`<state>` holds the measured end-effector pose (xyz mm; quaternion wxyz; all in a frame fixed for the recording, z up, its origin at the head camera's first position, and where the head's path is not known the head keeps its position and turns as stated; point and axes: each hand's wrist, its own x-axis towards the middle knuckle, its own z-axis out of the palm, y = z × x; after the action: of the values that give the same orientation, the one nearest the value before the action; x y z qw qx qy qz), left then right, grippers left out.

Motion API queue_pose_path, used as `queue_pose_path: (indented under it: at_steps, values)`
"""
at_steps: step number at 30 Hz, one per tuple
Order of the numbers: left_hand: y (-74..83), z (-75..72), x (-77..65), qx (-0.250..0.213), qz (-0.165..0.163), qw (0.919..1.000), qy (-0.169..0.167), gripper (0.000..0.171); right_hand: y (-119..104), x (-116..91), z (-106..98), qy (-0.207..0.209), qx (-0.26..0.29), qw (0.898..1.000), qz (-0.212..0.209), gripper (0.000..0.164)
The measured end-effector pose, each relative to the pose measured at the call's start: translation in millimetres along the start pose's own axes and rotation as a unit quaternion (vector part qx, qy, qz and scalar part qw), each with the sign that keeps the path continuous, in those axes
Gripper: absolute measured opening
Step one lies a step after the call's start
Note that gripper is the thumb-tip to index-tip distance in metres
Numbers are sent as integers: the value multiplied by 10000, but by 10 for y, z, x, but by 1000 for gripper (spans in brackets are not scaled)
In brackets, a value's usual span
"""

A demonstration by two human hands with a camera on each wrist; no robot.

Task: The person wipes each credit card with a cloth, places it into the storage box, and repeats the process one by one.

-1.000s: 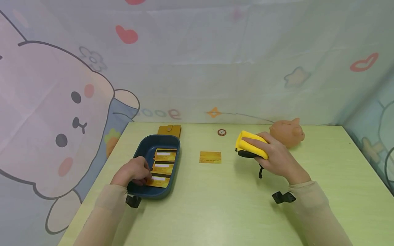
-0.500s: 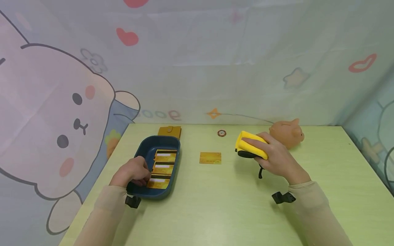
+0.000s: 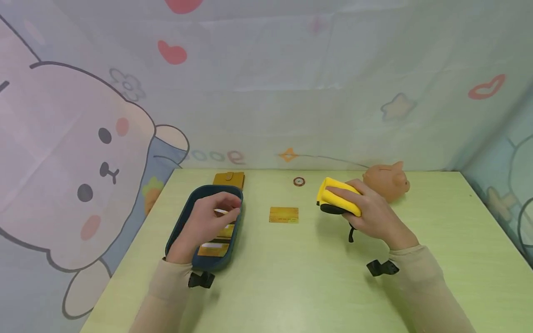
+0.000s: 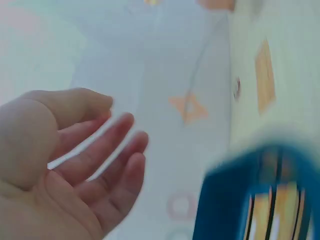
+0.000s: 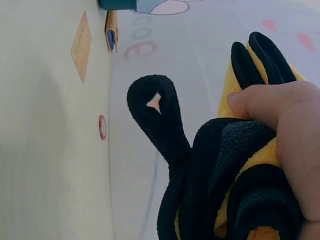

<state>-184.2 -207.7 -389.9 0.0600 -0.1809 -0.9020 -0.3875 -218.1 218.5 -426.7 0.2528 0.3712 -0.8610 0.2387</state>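
My left hand (image 3: pixel 206 222) hovers over a dark blue tray (image 3: pixel 210 264), its fingers loosely bent and nothing between them. In the left wrist view the thumb and fingertips stand apart. Inside the tray, several gold cards (image 3: pixel 213 250) lie in a column, partly hidden by the hand. On the right, my right hand (image 3: pixel 370 210) grips a folded yellow-and-black cloth (image 3: pixel 338 196) above the table. A black hanging loop (image 5: pixel 155 107) sticks out from the cloth in the right wrist view. Another gold card (image 3: pixel 284 215) lies on the table between the hands.
Behind the tray sits a tan wallet (image 3: pixel 229 179). A round red-and-white chip (image 3: pixel 299 181) lies near the table's back edge. Just beyond the right hand stands an orange piggy bank (image 3: pixel 385 182). A printed curtain (image 3: pixel 266 92) hangs behind the table.
My left hand has risen out of the tray and shifted right and away from me, its fingers loosening, with the cards left inside. The right hand keeps its hold on the cloth.
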Motion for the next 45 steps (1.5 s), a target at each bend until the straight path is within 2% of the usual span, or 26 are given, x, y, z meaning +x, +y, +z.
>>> queue_pose_path:
  at_steps: [4,8,11,14,23,30,34,40,45]
  values:
    - [209,251,54,-346,488,9982,-66,16,2,6,5,38,40,10000,5,74]
    - [332,516,122,-508,638,9957,-443,19,3,21,21,91,68,9999,-28,74]
    - [349,705,171,-452,541,9951,-690,22,1,32,44,95,77,9999,-57,74]
    - [297,877,222,-263,399,9956,-807,26,-3,33,66,79,101,9999,-63,74]
    - [-10,1245,460,-5,-307,9972,-678,43,-10,10,73,54,120,9999,-2,74]
    - [-162,1363,524,403,-819,9949,-420,56,2,-8,71,76,145,9999,26,75]
    - [-208,1395,544,616,-950,9926,-439,61,17,-11,50,93,99,9999,-5,75]
    - [-241,1444,580,680,-923,9926,-413,63,32,-9,17,122,27,9999,-53,74]
    - [-241,1507,581,747,-697,9943,-318,63,42,-36,12,50,-14,10000,3,75]
